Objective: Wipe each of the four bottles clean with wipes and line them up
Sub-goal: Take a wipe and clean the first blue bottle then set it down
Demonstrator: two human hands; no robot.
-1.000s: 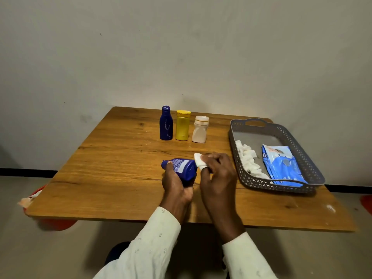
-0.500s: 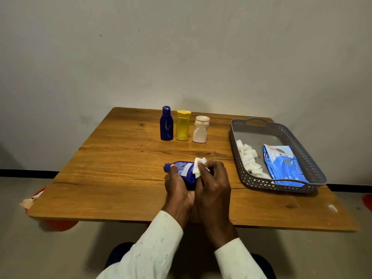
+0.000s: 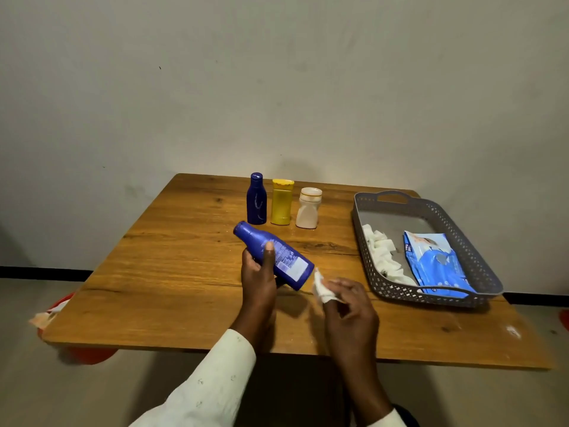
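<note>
My left hand (image 3: pixel 258 274) grips a large blue bottle (image 3: pixel 277 259) above the table, tilted with its cap pointing up and to the left and its label facing me. My right hand (image 3: pixel 349 306) pinches a small white wipe (image 3: pixel 321 289) just beside the bottle's base, a little apart from it. Three bottles stand upright in a row at the back of the table: a small blue bottle (image 3: pixel 256 200), a yellow bottle (image 3: pixel 281 201) and a white bottle (image 3: pixel 308 208).
A grey perforated tray (image 3: pixel 480 266) sits at the right of the wooden table (image 3: pixel 172 272), holding several crumpled white wipes (image 3: pixel 381 257) and a blue wipes packet (image 3: pixel 434 265). An orange object (image 3: pixel 89 354) shows below the table's left edge.
The left hand has lifted and tilted the blue bottle, cap now up and left. The right hand with the wipe has come off the bottle and moved right and down.
</note>
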